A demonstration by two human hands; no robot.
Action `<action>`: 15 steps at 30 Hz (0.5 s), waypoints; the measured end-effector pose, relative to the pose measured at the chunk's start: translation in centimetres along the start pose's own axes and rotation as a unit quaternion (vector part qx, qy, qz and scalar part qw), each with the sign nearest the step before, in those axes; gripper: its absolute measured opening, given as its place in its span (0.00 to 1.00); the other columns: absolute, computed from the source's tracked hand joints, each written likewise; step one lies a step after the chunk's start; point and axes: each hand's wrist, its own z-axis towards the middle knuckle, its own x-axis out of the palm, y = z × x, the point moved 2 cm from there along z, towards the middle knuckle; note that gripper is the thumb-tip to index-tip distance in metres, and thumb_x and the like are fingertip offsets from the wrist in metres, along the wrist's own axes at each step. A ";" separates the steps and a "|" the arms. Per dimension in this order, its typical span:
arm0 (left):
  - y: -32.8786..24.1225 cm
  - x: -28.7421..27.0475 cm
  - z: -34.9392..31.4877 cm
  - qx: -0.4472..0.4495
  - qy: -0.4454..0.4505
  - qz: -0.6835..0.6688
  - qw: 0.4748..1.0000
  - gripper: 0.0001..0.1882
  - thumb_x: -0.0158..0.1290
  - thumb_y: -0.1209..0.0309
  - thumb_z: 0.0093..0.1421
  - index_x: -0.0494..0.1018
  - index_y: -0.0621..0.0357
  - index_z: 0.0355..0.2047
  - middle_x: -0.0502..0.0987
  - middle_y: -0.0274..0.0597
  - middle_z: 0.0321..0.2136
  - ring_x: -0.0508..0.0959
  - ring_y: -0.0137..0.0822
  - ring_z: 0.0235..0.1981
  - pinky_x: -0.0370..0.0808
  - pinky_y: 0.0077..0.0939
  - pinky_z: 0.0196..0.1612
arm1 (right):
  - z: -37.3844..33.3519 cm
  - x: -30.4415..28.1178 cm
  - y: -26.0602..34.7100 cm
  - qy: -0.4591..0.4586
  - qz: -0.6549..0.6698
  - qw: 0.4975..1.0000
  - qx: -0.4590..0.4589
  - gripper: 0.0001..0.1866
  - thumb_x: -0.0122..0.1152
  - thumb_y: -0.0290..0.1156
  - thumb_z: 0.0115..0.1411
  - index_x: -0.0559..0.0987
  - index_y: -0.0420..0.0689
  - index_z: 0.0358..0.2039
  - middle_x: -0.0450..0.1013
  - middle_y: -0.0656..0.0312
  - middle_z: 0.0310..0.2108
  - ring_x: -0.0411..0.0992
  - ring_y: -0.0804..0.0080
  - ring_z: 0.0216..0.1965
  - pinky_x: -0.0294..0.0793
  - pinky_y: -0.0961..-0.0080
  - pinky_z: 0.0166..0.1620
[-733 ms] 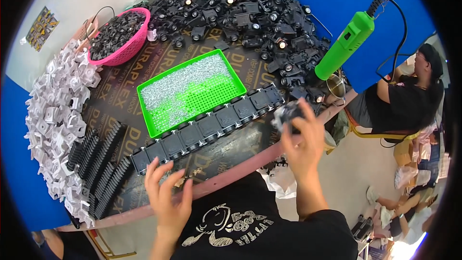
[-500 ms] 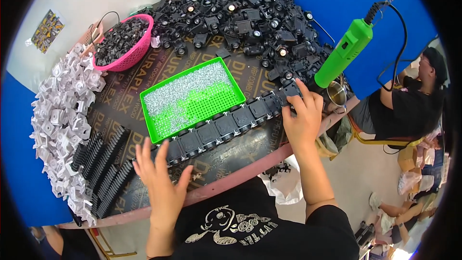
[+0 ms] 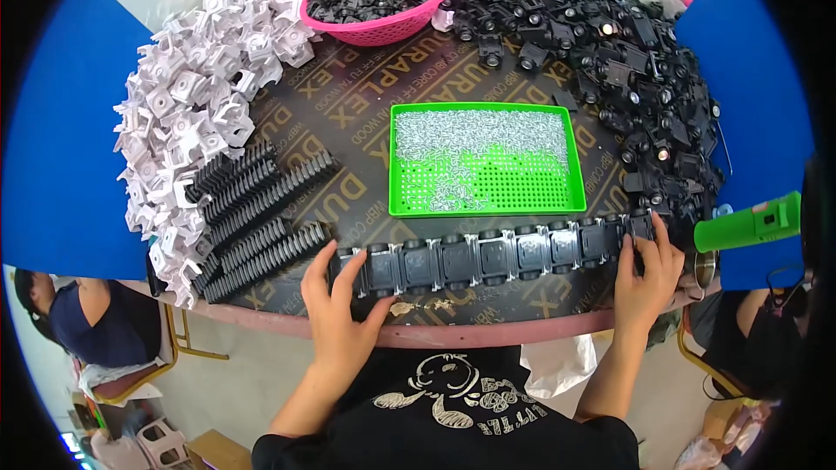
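Note:
A row of black wheeled toy-car bodies (image 3: 496, 258) lies side by side along the near part of the table, with small silvery bits showing at the joints. My left hand (image 3: 338, 318) is around the row's left end, fingertips on the leftmost body and thumb at its near edge. At the other end, my right hand (image 3: 646, 278) has thumb and fingers around the rightmost body. Just beyond the row sits a green perforated tray (image 3: 400, 165) of small silvery screws, heaped toward its far side.
Black strips of toothed parts (image 3: 261, 209) lie at left beside a heap of white plastic brackets (image 3: 187, 87). A pink basket (image 3: 383, 32) holds small black parts. More black wheeled bodies (image 3: 644, 78) pile up back right. A green electric screwdriver (image 3: 749, 222) hangs at right, near a metal cup (image 3: 704, 270).
The view has turned, so the table sits more squarely. My left hand has come onto the left end of the row; my right hand stays at the right end.

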 end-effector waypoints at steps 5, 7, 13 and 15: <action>1.4 -1.8 -1.2 -0.014 -0.002 -0.019 1.000 0.48 0.72 0.73 0.37 0.62 0.58 0.61 0.62 0.53 0.58 0.62 0.52 0.59 0.62 0.42 0.60 | -0.3 -1.4 0.7 0.026 0.013 0.999 -0.019 0.06 0.67 0.22 0.49 0.77 0.38 0.26 0.76 0.58 0.50 0.69 0.61 0.37 0.70 0.70 0.41; 2.3 -2.4 -0.7 -0.026 0.012 -0.048 0.998 0.49 0.73 0.73 0.36 0.62 0.58 0.60 0.62 0.51 0.58 0.65 0.51 0.58 0.64 0.40 0.58 | -0.6 -1.4 1.5 0.028 0.023 0.999 -0.028 0.07 0.69 0.22 0.47 0.78 0.39 0.26 0.76 0.57 0.49 0.69 0.60 0.36 0.71 0.70 0.39; 5.6 -4.0 0.6 -0.038 0.015 -0.030 0.999 0.43 0.72 0.71 0.33 0.70 0.56 0.54 0.65 0.48 0.55 0.67 0.49 0.56 0.65 0.40 0.59 | -0.7 -0.5 3.2 0.054 0.136 0.988 0.043 0.07 0.70 0.22 0.48 0.77 0.38 0.25 0.78 0.57 0.46 0.70 0.62 0.35 0.70 0.71 0.42; 6.0 -4.5 0.5 -0.048 0.015 -0.023 0.998 0.43 0.72 0.71 0.34 0.70 0.55 0.54 0.64 0.48 0.58 0.64 0.50 0.60 0.62 0.41 0.61 | -0.9 0.4 2.6 0.040 0.176 0.979 0.096 0.07 0.69 0.23 0.49 0.77 0.38 0.24 0.78 0.56 0.46 0.70 0.63 0.35 0.69 0.71 0.42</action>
